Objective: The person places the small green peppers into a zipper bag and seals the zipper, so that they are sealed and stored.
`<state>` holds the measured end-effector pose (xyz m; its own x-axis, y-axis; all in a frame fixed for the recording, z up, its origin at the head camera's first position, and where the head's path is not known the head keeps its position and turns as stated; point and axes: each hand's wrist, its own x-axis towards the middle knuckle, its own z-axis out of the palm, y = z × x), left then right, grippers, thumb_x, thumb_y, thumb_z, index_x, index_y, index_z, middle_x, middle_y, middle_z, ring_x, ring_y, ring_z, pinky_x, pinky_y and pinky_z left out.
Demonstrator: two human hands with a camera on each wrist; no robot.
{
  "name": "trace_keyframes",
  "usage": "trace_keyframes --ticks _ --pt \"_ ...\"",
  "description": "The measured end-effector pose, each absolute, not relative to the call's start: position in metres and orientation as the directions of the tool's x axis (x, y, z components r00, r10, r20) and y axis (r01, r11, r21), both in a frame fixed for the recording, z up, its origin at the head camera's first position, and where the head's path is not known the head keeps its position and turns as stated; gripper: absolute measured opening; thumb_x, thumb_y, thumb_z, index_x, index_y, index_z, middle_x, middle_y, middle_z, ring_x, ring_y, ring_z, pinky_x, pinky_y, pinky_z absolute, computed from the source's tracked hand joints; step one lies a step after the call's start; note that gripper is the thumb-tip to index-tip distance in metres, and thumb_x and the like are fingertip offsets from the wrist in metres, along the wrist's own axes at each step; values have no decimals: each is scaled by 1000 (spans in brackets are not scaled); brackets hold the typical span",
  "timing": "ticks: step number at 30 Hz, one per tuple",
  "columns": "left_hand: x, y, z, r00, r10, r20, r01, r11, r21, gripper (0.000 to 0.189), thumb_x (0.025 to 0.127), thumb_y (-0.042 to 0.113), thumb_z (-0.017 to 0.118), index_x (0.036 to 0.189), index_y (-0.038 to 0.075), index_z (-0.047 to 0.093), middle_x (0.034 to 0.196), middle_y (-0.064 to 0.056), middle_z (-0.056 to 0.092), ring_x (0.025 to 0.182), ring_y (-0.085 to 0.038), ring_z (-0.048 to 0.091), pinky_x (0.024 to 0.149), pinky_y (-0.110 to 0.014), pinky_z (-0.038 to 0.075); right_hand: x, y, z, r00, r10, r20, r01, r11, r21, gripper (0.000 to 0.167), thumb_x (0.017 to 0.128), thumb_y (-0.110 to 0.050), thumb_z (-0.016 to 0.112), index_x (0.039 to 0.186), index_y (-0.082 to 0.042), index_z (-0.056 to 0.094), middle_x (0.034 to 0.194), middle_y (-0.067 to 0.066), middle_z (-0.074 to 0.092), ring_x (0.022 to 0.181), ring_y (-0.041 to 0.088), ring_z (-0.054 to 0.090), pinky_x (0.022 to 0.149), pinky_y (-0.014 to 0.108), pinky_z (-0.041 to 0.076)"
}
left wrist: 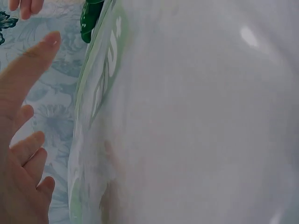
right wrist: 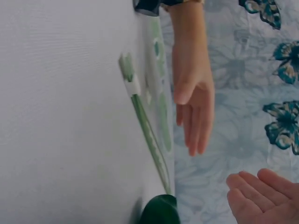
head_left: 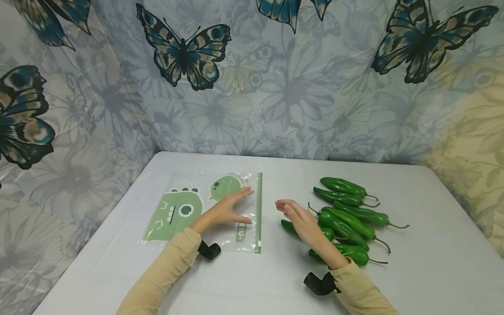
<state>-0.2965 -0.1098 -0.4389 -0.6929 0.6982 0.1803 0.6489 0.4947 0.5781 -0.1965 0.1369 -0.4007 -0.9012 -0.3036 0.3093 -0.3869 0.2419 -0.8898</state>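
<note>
A clear zip bag point(head_left: 232, 236) with green cartoon prints lies flat on the white table, its green zip strip point(head_left: 259, 210) along the right side. Over the bag hovers my left hand point(head_left: 222, 212), fingers spread and thumb apart, holding nothing. My right hand point(head_left: 301, 223) is raised near the left side of a group of green peppers point(head_left: 342, 227), its fingers fairly straight and together, with nothing in its grasp. It partly covers one pepper point(head_left: 289, 226). In the right wrist view, the white slider point(right wrist: 133, 87) shows at one end of the strip.
The white table point(head_left: 275, 280) reaches back to a fabric backdrop point(head_left: 291, 87) with flowers and butterflies. Pepper stems point(head_left: 399, 226) point mostly to the right. Black wrist devices point(head_left: 320, 284) sit at both wrists, low over the table.
</note>
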Motion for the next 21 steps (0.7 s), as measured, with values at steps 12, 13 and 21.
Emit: trace_keyframes --ticks 12,13,21 --pt "-294 -113 -451 -720 692 55 623 609 491 89 71 52 68 140 9 30 146 -13 17 132 -25 15 103 -41 15 -197 126 -416 -886 -383 261 -365 228 -903 33 99 -13 32 120 7 48 117 24 52 110 29 50 90 37 39" --pt "-293 -113 -451 -719 693 46 625 617 479 90 71 54 67 140 10 30 146 -13 17 132 -26 15 103 -42 15 -197 125 -417 -881 -396 260 -365 218 -905 33 99 -12 31 120 8 47 117 25 52 110 29 50 90 37 39" --pt "-281 -113 -444 -731 682 -18 613 668 422 91 67 56 69 140 16 32 146 -9 18 131 -26 17 103 -40 16 -196 118 -423 -854 -463 237 -377 237 -895 31 98 -10 34 116 10 49 109 23 57 101 29 56 84 34 44"
